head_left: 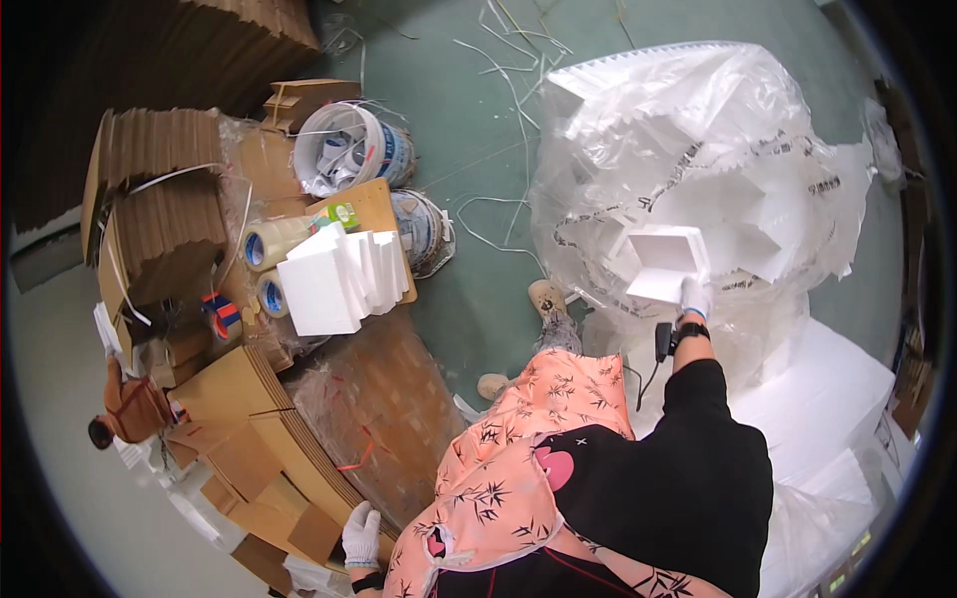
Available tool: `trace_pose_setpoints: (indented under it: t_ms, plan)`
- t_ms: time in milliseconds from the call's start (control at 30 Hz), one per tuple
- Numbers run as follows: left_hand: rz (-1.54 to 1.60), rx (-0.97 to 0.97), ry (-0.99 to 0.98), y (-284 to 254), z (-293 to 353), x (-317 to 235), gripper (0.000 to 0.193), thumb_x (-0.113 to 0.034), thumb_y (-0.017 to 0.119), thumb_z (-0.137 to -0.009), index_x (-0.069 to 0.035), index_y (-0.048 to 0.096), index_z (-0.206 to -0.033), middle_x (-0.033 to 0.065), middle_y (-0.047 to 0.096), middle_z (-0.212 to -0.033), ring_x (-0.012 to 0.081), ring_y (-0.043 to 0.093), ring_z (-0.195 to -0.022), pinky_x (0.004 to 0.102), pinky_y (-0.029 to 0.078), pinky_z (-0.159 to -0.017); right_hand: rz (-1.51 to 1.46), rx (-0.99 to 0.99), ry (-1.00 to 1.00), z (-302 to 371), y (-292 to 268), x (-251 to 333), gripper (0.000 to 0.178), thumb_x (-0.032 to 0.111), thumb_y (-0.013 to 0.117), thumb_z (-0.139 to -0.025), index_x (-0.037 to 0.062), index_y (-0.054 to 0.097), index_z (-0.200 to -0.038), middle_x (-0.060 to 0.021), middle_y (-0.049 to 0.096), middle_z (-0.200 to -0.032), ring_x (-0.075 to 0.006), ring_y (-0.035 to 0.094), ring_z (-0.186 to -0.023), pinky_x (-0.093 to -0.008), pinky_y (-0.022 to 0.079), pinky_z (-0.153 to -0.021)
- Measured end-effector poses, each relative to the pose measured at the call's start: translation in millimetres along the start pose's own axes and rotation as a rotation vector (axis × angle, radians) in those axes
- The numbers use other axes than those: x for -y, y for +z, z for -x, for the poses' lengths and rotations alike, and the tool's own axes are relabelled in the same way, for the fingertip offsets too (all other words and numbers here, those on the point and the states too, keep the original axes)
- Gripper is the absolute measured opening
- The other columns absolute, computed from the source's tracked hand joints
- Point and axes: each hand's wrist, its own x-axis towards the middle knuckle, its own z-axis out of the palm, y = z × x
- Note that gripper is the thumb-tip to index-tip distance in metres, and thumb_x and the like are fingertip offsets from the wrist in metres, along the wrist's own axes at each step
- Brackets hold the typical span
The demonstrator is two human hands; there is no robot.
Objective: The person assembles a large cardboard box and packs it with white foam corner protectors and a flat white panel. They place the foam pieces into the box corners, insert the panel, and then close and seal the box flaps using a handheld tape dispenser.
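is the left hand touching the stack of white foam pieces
Apart: the head view shows the left hand low in the picture, with a plastic-wrapped brown bundle visible between it and the white foam pieces.

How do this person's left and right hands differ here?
The right hand is stretched forward; the left hand is low, near the picture's bottom edge. The right hand is on a white piece, the left hand beside brown cardboard. Both wear white gloves.
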Motion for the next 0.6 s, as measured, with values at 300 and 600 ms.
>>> trace_pose_setpoints:
  t_ms: [300,600]
  plan:
    - [0.712,-0.059,0.335,-30,11,-1,0.052,-0.017,0.065,-0.092,0.005,0.047,-0.136,0.0195,0.059,-0.130,0.0250,0.059,-0.119,0.0339,0.045,-0.103,-0.671,1.401,-0.429,216,-48,189,0.057,0.023,0.059,-0.089,0.0012,0.044,-0.140,-0.0130,0.054,-0.133,-0.0254,0.055,-0.120,-0.0412,0.045,-0.099]
    - [1.284,-0.442,0.933,-78,17,98,0.067,-0.028,0.066,-0.092,-0.003,0.036,-0.146,0.0168,0.048,-0.142,0.0262,0.052,-0.126,0.0362,0.046,-0.101,0.081,1.676,-1.904,726,-78,260,0.044,0.019,0.062,-0.090,-0.0009,0.056,-0.128,-0.0164,0.064,-0.121,-0.0276,0.061,-0.109,-0.0340,0.047,-0.093]
